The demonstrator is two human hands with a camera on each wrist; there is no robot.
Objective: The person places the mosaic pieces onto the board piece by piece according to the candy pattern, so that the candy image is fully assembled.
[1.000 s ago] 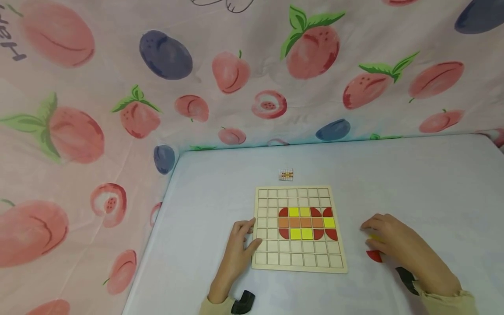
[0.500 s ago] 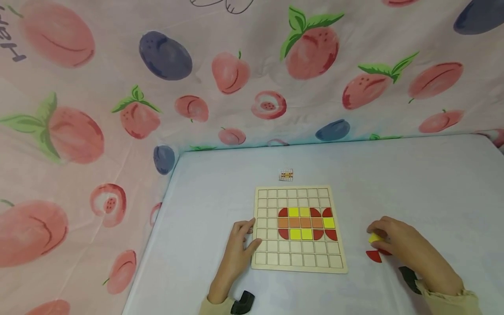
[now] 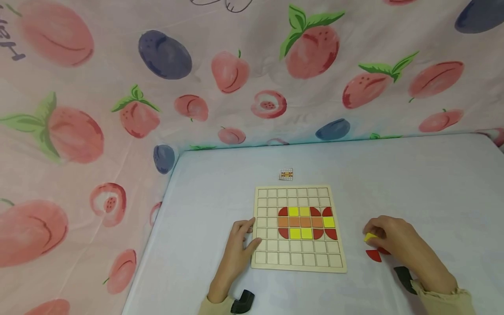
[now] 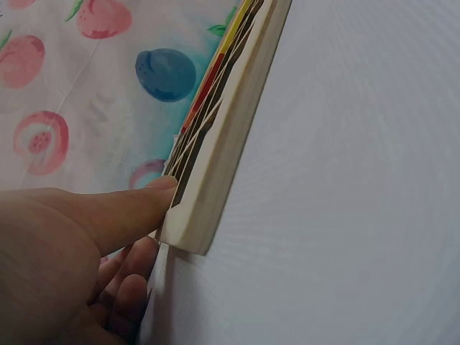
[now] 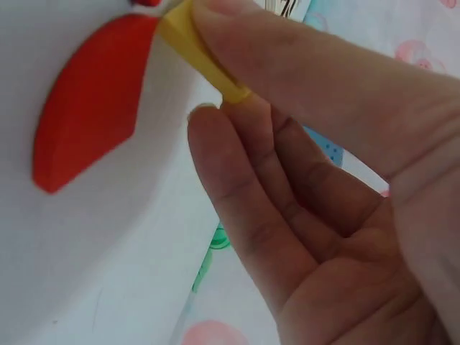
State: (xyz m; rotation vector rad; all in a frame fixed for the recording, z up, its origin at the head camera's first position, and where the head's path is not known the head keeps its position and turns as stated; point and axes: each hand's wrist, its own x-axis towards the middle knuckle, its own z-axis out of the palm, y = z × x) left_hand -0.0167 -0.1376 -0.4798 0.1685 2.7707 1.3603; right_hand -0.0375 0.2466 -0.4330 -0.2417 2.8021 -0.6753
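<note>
A pale wooden grid board lies on the table, with red, orange and yellow tiles forming a fish-like shape in its cells. My left hand rests at the board's left side, thumb tip and index fingertip at its edge. The thumb lies along the board's edge in the left wrist view. My right hand, right of the board, pinches a yellow tile between thumb and fingers. Just below lie a red quarter-round tile and another red tile, partly hidden by the hand.
A small pattern card lies beyond the board's far edge. The table has a pale cover, and a fruit-printed cloth hangs behind it and at the left. Black bands show by both wrists.
My right hand has taken hold of the yellow tile and shifted it slightly left, uncovering part of a second red tile. The left hand and board have stayed in place.
</note>
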